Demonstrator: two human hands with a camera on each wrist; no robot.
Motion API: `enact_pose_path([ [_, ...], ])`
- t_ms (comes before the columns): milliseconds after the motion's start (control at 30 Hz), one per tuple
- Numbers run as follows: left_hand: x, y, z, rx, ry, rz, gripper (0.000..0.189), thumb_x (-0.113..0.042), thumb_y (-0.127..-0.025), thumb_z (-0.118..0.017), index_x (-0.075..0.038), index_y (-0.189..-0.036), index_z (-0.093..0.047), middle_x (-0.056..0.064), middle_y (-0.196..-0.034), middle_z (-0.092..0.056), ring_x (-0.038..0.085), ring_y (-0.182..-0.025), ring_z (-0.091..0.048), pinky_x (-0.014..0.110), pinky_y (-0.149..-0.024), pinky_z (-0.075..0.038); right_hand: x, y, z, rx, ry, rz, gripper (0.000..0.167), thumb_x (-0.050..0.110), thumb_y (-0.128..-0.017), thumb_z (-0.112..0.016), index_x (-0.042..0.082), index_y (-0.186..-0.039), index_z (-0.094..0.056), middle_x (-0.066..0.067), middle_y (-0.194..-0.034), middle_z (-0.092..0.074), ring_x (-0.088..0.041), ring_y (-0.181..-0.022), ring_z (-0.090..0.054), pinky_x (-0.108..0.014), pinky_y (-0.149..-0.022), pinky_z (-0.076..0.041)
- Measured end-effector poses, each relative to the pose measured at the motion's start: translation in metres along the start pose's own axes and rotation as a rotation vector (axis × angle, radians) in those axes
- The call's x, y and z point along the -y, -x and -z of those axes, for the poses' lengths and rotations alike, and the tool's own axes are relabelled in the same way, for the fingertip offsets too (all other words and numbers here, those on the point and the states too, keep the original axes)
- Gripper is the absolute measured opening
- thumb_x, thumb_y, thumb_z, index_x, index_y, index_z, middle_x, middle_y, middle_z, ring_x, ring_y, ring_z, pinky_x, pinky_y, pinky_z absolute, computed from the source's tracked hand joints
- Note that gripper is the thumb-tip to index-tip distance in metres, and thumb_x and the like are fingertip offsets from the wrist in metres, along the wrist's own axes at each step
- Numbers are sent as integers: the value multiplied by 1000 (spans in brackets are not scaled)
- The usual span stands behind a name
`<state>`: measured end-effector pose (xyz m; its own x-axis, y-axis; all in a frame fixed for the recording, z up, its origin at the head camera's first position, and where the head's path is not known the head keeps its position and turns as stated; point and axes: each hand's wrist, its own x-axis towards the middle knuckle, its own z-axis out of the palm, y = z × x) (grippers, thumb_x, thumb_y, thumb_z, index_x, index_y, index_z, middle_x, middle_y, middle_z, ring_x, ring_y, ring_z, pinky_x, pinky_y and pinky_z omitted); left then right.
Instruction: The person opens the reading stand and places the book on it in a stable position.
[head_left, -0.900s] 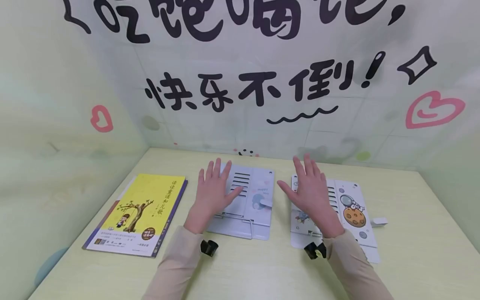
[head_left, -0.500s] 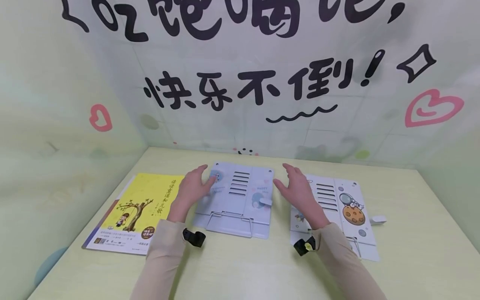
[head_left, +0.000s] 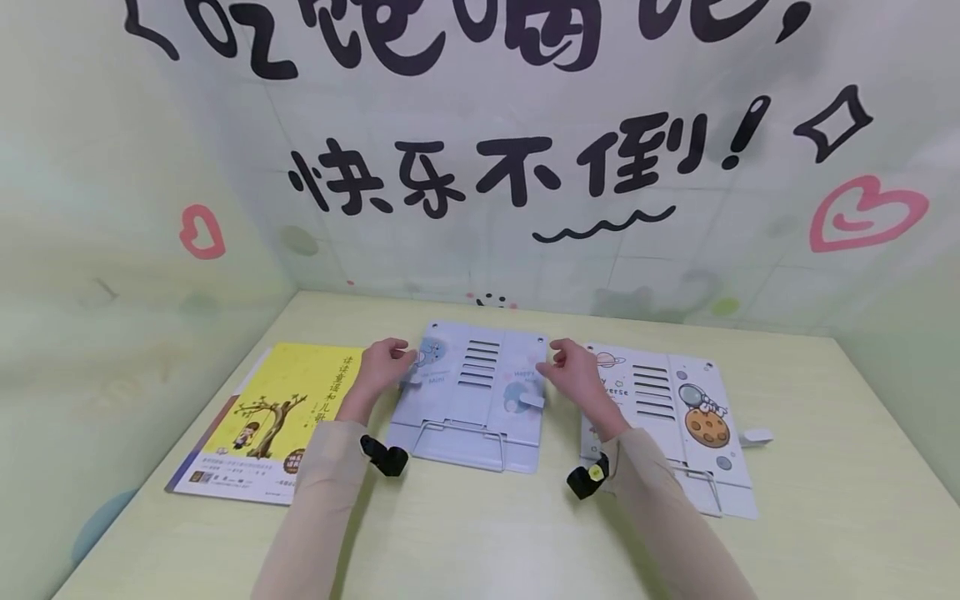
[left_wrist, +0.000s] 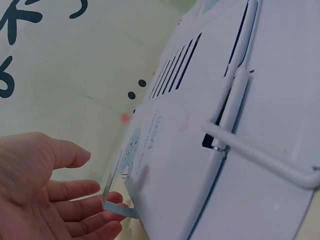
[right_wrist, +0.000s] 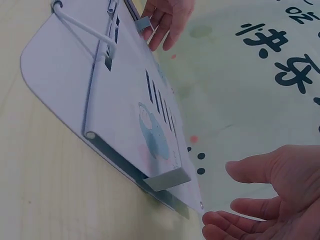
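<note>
A pale blue-white folding book stand (head_left: 467, 408) lies on the table, printed with blue cartoon animals, with slots in its middle and a wire support at the front. My left hand (head_left: 384, 367) is at its left edge, fingers loosely bent beside the side clip (left_wrist: 120, 209) in the left wrist view. At the opposite edge is my right hand (head_left: 572, 371), thumb and fingers apart near the upper right corner. In the right wrist view, a gap shows between the right hand's thumb (right_wrist: 247, 170) and fingers, with nothing held. The right forearm partly covers a second book stand (head_left: 652, 427) with space prints.
A yellow book (head_left: 300, 375) with a tree picture lies at the left, on top of other books, partly behind the left hand. The second stand's side clip (head_left: 756, 437) sticks out to the right. A printed wall sheet (head_left: 480, 258) rises behind the table (head_left: 487, 533).
Both hands were spread over the stands. They have parted and lowered, the left going left, the right drawing in, to either side of the pale blue stand, fingers now more bent.
</note>
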<state>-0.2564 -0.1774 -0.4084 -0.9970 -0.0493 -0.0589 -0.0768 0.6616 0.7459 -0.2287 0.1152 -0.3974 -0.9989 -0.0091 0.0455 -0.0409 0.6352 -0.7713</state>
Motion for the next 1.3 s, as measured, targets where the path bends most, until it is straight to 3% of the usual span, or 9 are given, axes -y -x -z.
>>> enact_pose_path([
  [167, -1, -3, 0, 9, 32, 55, 43, -20, -94, -54, 7, -128, -49, 25, -117, -56, 34, -105, -55, 40, -87, -48, -3, -2, -5, 4, -6, -31, 44, 10, -85, -67, -8, -123, -51, -24, -107, -58, -32, -95, -56, -38, -78, -50],
  [300, -3, 0, 0, -8, 46, 46, 39, -18, -93, -56, 6, -124, -52, 22, -113, -58, 31, -101, -56, 37, -83, -49, -4, 0, -6, -17, -12, -14, 41, 8, -84, -68, -7, -119, -54, -21, -102, -59, -30, -91, -56, -37, -76, -49],
  [500, -8, 12, 2, -61, 39, -22, 20, -11, -89, -62, 5, -101, -62, 17, -92, -61, 25, -80, -56, 28, -65, -48, 0, 7, -7, -39, -27, 62, 26, 2, -79, -69, -9, -101, -60, -15, -82, -60, -25, -75, -56, -31, -66, -47],
  [767, -8, 25, 3, -160, -27, -127, 11, -6, -85, -62, 4, -91, -61, 15, -84, -61, 24, -76, -55, 29, -65, -47, 9, 19, -14, 29, -42, 68, 16, 2, -78, -71, -4, -90, -61, -9, -75, -59, -17, -67, -53, -23, -57, -44],
  [967, -8, 38, 4, -107, -27, -176, 9, -3, -83, -66, 5, -84, -63, 13, -77, -62, 21, -68, -55, 26, -62, -47, 16, 30, -17, 90, -17, 78, 10, 3, -79, -71, 1, -82, -62, -5, -70, -58, -14, -63, -52, -22, -55, -44],
  [1300, -8, 59, -2, 82, -123, -147, 10, -7, -80, -70, 1, -75, -66, 5, -67, -58, 14, -59, -50, 23, -53, -42, 23, 48, -26, 255, 62, 88, 16, 7, -80, -71, 4, -68, -61, 0, -58, -55, -10, -49, -50, -20, -48, -42],
])
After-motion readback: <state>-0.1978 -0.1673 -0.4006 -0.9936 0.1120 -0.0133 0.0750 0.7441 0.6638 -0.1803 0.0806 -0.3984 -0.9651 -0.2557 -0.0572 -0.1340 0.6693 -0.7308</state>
